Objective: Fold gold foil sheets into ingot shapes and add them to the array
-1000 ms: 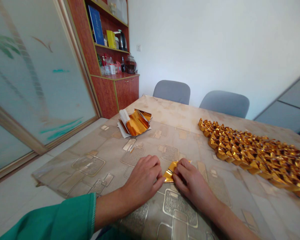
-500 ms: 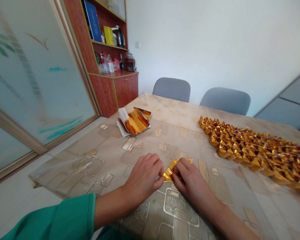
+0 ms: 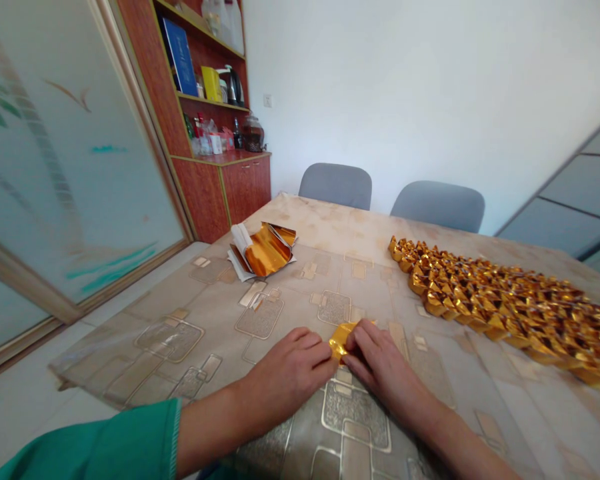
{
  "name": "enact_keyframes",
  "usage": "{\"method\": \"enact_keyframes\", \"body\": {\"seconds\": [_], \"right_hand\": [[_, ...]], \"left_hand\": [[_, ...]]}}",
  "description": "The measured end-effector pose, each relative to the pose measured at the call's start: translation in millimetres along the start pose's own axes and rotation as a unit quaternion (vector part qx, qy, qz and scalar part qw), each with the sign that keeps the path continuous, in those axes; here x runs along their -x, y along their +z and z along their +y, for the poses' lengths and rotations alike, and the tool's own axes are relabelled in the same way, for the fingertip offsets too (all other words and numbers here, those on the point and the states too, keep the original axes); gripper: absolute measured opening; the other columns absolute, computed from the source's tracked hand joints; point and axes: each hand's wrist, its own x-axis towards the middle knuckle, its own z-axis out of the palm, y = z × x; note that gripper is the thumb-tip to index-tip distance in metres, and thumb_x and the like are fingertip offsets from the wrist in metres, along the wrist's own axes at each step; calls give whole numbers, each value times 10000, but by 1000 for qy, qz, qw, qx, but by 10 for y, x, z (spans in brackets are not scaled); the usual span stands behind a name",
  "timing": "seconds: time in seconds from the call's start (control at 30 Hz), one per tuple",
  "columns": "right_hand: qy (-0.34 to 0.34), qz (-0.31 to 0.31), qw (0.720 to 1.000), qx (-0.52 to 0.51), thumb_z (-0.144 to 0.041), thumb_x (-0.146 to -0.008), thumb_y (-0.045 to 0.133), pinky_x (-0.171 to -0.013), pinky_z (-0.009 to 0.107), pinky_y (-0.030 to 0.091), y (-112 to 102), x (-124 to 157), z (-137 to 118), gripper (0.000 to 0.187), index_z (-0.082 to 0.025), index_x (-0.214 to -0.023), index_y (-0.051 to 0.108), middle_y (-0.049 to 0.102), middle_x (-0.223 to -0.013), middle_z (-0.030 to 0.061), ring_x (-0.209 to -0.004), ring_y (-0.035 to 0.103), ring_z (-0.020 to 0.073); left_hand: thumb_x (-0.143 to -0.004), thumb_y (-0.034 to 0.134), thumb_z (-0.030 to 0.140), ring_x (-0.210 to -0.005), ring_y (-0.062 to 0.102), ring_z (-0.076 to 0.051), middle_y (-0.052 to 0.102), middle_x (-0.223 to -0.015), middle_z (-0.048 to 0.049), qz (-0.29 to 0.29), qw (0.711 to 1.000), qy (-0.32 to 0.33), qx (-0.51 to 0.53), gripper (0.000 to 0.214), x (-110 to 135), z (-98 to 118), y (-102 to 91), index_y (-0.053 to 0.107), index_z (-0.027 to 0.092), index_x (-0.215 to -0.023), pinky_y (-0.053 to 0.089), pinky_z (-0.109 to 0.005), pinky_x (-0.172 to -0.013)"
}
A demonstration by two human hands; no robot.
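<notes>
The left hand [image 3: 285,377] is sliding in until its fingertips touch the small folded piece of gold foil [image 3: 341,340] that the right hand [image 3: 380,357] is pinching against the surface [image 3: 330,220], near the rows of folded gold foil shapes [image 3: 505,310].

**Gold foil [image 3: 341,339] on a beige worktop [image 3: 130,360]**

My sleeve [image 3: 90,443] is bright green. The worktop's cover has rounded squares outlined in pale gold, some filled with grey speckle. The heap of nuggets [image 3: 500,307] shines gold with dark creases, and the foil stack [image 3: 265,252] is orange-gold on white paper [image 3: 238,264]. Behind them are two grey-blue chairs [image 3: 336,187] against a white wall [image 3: 405,87], and a reddish-brown cabinet [image 3: 245,190] holding a blue book [image 3: 179,57] and a yellow box [image 3: 211,83]. The frosted door [image 3: 70,167] carries a painted palm with green leaves and teal strokes.
</notes>
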Motion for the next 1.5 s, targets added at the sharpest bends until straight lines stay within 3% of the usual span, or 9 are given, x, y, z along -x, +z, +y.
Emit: {"method": "enact_keyframes", "body": {"seconds": [0.13,0.33,0.47,0.63,0.8,0.97,1.1,1.27,1.5], "right_hand": [[-5,-12,1000,0,-165,-914,569,-743,327,418,-20,6,20,84,-208,-870,511,562,-906,24,-835,543,196],[-10,-25,1000,7,-177,-931,537,-755,343,425,-41,10,19,60,-198,-876,530,570,-922,46,-854,535,211],[-17,-21,999,-40,-160,-935,517,-775,325,429,-89,37,29,91,-206,-864,548,569,-925,34,-870,533,196],[-20,-14,997,-77,-160,-909,551,-719,295,411,-117,13,87,127,-203,-791,572,582,-854,17,-804,549,179],[-7,-7,995,-98,-208,-911,569,-733,294,395,-207,11,100,159,-202,-755,600,635,-801,6,-781,578,172],[106,42,969,-221,-245,-967,414,-625,264,439,-221,-41,148,147,-200,-958,553,657,-723,-1,-677,614,167],[152,44,982,-104,-187,-901,472,-602,271,420,-144,-130,208,118,-199,-904,590,643,-663,-5,-626,599,175],[69,55,994,71,-97,-807,568,-734,311,403,-127,-229,188,153,-199,-869,663,629,-888,64,-846,561,210],[38,39,997,60,-13,-711,573,-690,294,324,-166,-367,194,181,-189,-726,615,635,-809,18,-830,534,193]], "left_hand": [[-942,474,178,-1077,546,-221,641,-1166,-78,-17,1000,-1,22,363,138,-5,-54,492,208,-1303,304,-455,-1055],[-952,435,165,-1257,460,-243,527,-1398,-71,-50,998,-6,38,435,299,-42,-106,423,236,-1382,222,-510,-1103],[-947,456,158,-1151,535,-203,631,-1259,-29,-19,997,-29,69,341,195,-37,-124,555,272,-1253,254,-474,-1086],[-910,562,329,-811,548,-185,664,-800,-9,4,995,-74,68,204,-178,-47,-85,674,208,-791,390,-375,-865],[-881,608,310,-801,510,-186,608,-809,-16,17,993,-100,56,168,-348,-74,68,623,178,-778,391,-335,-773],[-861,625,233,-823,501,-191,582,-829,-12,25,988,-136,73,84,-306,-38,118,594,185,-800,390,-319,-742],[-857,620,208,-837,500,-198,584,-835,-12,28,986,-141,81,62,-302,-21,116,591,191,-804,391,-328,-752],[-863,606,208,-897,513,-210,606,-907,-19,45,985,-138,93,24,-308,-25,122,603,203,-887,405,-353,-808],[-834,636,221,-1001,532,-230,631,-1069,-35,60,980,-153,116,237,-299,0,89,585,221,-1065,419,-384,-890]]}}
